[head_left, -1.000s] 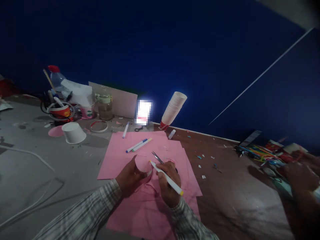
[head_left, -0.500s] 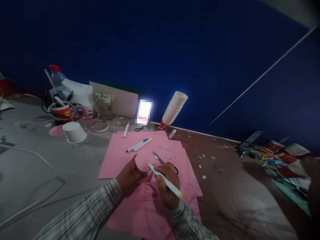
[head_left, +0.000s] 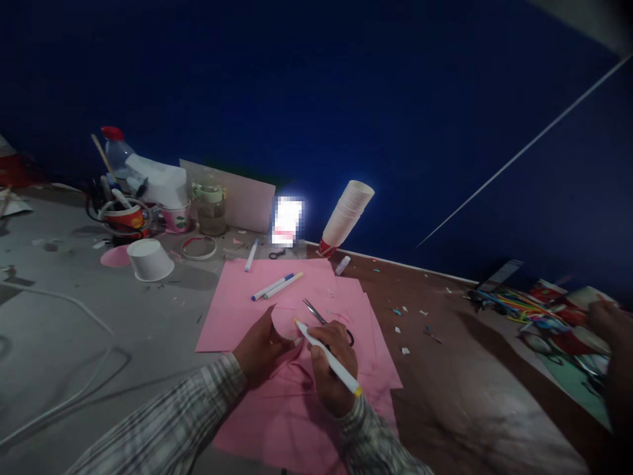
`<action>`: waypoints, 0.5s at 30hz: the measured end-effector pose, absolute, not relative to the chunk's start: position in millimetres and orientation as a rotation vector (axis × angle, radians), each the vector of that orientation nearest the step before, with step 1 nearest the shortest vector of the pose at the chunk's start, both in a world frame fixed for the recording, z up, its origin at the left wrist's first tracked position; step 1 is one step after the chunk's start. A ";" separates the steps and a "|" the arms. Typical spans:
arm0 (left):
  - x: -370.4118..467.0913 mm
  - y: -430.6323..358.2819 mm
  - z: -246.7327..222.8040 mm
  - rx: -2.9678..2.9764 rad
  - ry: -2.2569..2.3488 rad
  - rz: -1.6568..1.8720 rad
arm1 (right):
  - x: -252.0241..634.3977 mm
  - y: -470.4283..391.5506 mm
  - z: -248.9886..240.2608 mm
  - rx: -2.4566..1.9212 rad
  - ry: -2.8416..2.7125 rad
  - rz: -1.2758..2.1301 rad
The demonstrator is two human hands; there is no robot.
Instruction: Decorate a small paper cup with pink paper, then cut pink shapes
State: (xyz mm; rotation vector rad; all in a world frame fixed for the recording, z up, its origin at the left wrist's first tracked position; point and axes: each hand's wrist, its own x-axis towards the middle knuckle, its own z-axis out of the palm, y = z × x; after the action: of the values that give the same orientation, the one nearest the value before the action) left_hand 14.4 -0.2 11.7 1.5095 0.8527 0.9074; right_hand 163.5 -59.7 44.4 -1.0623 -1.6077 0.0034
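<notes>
A small pink paper piece [head_left: 285, 322] is gripped at its left and lower edge by my left hand [head_left: 261, 348]. My right hand [head_left: 333, 366] is closed round a white marker [head_left: 330, 359] with yellow ends, its tip at the right part of that piece. Under both hands lie overlapping pink sheets [head_left: 232, 323]. Scissors [head_left: 315, 311] rest on the sheets, their handles partly hidden behind my right hand. Further back on the pink paper are a blue-ended marker [head_left: 271, 287], a pale green-ended marker [head_left: 284, 285] and another marker [head_left: 252, 256].
An upturned white tub [head_left: 151, 260], a tape ring [head_left: 198, 247], a jar [head_left: 211, 211] and a pen cup [head_left: 123, 218] stand left. Stacked paper cups [head_left: 346, 218] lean behind. A bright phone [head_left: 287, 221] is at the back. Another person's hand [head_left: 606, 320] is at right, near craft supplies [head_left: 524, 305].
The other person's hand has come further into view by the cups at right. My hands keep nearly the same pose, with the marker tip still at the pink piece. The view has shifted slightly.
</notes>
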 end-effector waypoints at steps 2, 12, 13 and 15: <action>14.7 -1.0 13.7 1.531 0.855 0.917 | 163.6 -59.2 43.5 -1.069 -1.612 0.000; 15.7 -1.2 12.2 1.519 0.888 0.917 | 166.1 -58.8 40.0 -1.094 -1.639 0.007; 15.8 -1.3 12.0 1.518 0.873 0.925 | 166.2 -58.9 40.1 -1.099 -1.642 0.009; 16.0 -1.9 11.7 1.524 0.842 0.927 | 166.2 -58.9 40.4 -1.111 -1.648 0.010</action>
State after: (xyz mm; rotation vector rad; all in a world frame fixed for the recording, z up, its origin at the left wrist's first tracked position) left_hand 16.0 -1.9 11.7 1.5235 0.8417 0.9273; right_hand 166.2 -58.9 40.4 -1.1108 -1.6482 0.0097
